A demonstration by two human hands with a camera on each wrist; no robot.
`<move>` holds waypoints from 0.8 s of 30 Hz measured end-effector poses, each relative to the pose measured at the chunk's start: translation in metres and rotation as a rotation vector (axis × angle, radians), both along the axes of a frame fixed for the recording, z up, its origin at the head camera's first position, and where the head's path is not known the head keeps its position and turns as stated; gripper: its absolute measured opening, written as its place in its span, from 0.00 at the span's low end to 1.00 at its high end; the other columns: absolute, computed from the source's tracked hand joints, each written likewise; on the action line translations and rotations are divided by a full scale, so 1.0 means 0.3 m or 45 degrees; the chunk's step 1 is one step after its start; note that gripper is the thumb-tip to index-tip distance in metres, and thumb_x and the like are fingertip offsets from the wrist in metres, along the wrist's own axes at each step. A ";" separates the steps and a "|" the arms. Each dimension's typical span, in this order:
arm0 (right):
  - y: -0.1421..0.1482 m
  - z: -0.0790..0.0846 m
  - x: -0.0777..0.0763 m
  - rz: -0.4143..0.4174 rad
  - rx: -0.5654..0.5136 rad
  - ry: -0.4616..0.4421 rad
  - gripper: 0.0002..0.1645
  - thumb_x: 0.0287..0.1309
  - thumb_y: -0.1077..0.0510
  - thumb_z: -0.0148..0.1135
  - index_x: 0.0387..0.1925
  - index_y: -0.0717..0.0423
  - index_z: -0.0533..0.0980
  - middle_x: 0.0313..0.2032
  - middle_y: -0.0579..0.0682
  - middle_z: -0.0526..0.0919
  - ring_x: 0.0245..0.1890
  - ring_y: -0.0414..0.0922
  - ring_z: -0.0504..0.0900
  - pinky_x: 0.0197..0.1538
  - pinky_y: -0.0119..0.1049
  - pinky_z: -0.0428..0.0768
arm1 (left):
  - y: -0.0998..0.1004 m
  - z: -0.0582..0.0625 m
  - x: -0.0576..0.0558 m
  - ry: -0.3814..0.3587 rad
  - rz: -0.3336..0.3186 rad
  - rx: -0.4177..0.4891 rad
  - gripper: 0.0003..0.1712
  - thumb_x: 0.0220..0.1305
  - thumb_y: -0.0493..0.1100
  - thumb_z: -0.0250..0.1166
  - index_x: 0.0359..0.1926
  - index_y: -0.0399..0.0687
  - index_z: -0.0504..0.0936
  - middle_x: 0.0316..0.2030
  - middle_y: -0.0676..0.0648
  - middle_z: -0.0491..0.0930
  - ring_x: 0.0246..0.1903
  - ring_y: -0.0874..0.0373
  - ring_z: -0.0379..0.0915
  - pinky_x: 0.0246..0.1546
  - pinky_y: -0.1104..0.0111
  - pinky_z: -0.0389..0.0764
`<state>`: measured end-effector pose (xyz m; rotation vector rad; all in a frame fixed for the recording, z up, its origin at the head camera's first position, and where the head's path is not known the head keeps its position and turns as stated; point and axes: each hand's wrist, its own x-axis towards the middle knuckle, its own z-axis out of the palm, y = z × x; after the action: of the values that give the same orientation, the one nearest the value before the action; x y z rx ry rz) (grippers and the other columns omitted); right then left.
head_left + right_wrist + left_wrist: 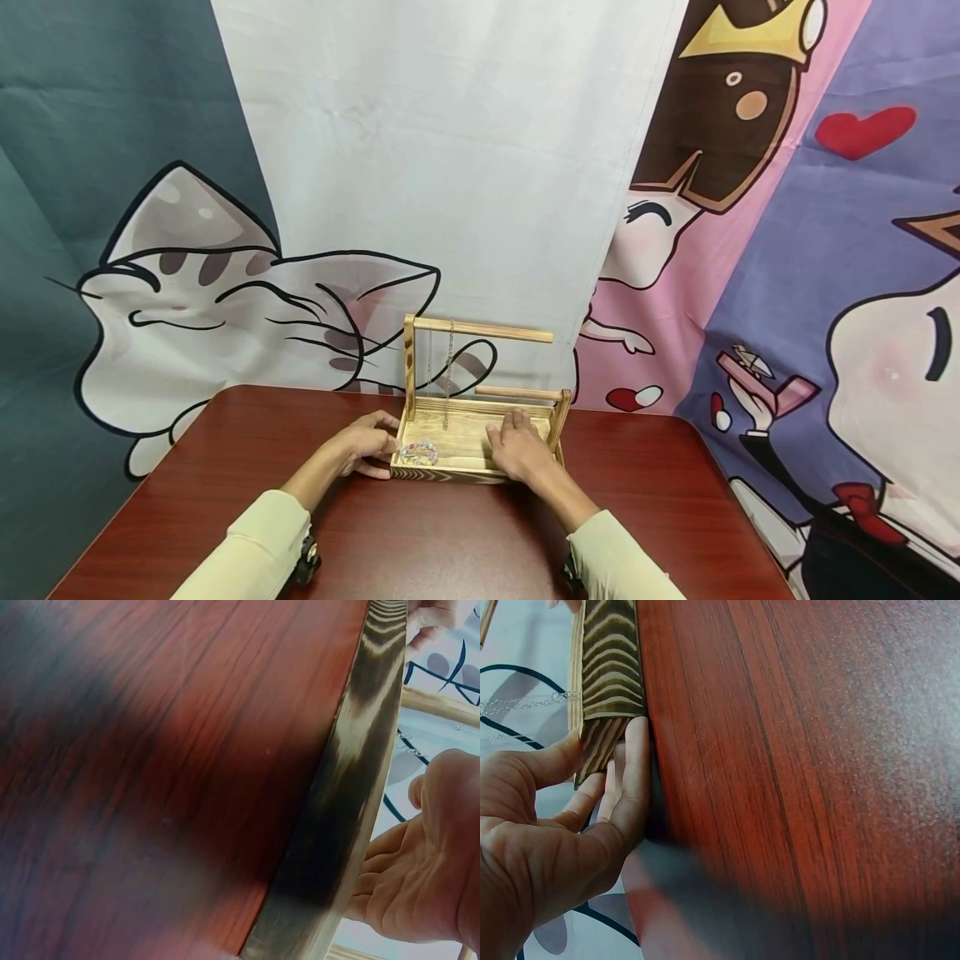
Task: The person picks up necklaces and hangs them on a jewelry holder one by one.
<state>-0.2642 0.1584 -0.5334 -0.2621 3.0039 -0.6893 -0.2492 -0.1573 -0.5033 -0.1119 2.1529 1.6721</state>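
Note:
A wooden jewelry stand with a shallow tray and two side posts bearing rods stands on the table. My left hand holds the tray's left end; in the left wrist view its thumb touches the rim and its fingers rest on the end and lower edge. My right hand reaches over the tray's right part with fingers fairly straight and nothing visible in its grasp. Beaded bracelets lie in the tray's front left corner. Thin chain necklaces hang from the taller rod.
The reddish-brown table extends around the stand. Behind its far edge hangs a cartoon-printed cloth. A shorter rod projects leftward from the right post.

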 end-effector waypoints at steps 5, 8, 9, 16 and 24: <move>0.023 -0.047 -0.036 -0.063 0.067 -0.026 0.50 0.89 0.37 0.37 0.83 0.78 0.58 0.85 0.77 0.56 0.88 0.73 0.55 0.91 0.67 0.58 | 0.002 0.002 0.001 0.000 -0.002 -0.003 0.29 0.71 0.28 0.64 0.71 0.35 0.70 0.47 0.36 0.86 0.43 0.48 0.87 0.38 0.54 0.98; 0.026 -0.040 -0.032 -0.096 0.073 -0.026 0.50 0.89 0.36 0.36 0.82 0.80 0.60 0.84 0.79 0.58 0.86 0.74 0.59 0.89 0.68 0.62 | 0.003 0.004 0.001 -0.002 0.002 -0.004 0.29 0.72 0.28 0.64 0.71 0.35 0.70 0.47 0.36 0.86 0.43 0.48 0.87 0.38 0.55 0.98; 0.028 -0.039 -0.033 -0.105 0.076 -0.024 0.51 0.89 0.36 0.36 0.81 0.81 0.61 0.83 0.81 0.60 0.85 0.76 0.60 0.88 0.70 0.63 | 0.003 0.005 0.001 -0.003 0.003 -0.005 0.29 0.72 0.28 0.64 0.71 0.35 0.70 0.48 0.35 0.86 0.43 0.48 0.86 0.38 0.55 0.98; 0.025 -0.012 -0.024 -0.100 0.160 -0.054 0.52 0.89 0.34 0.34 0.78 0.82 0.64 0.80 0.80 0.65 0.81 0.75 0.68 0.84 0.70 0.71 | 0.005 0.007 0.003 -0.012 0.009 -0.012 0.28 0.74 0.29 0.64 0.71 0.35 0.69 0.49 0.35 0.86 0.43 0.49 0.87 0.38 0.55 0.98; 0.009 0.021 -0.012 -0.084 0.204 -0.099 0.50 0.89 0.36 0.37 0.78 0.80 0.65 0.81 0.76 0.67 0.82 0.73 0.68 0.84 0.67 0.73 | 0.001 0.006 0.001 -0.007 0.008 -0.007 0.28 0.74 0.29 0.64 0.71 0.35 0.69 0.51 0.34 0.86 0.43 0.48 0.86 0.38 0.55 0.97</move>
<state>-0.2678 0.1612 -0.5271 -0.1268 2.9827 -0.4482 -0.2487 -0.1568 -0.5015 -0.1249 2.1554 1.6681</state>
